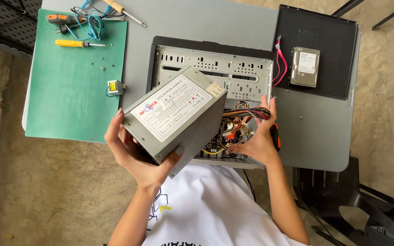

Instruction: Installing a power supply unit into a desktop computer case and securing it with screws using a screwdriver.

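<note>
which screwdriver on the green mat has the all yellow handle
The yellow screwdriver, lying alone below the others on the green mat. The orange-and-grey handled tool lies above it at the mat's top edge.
</note>
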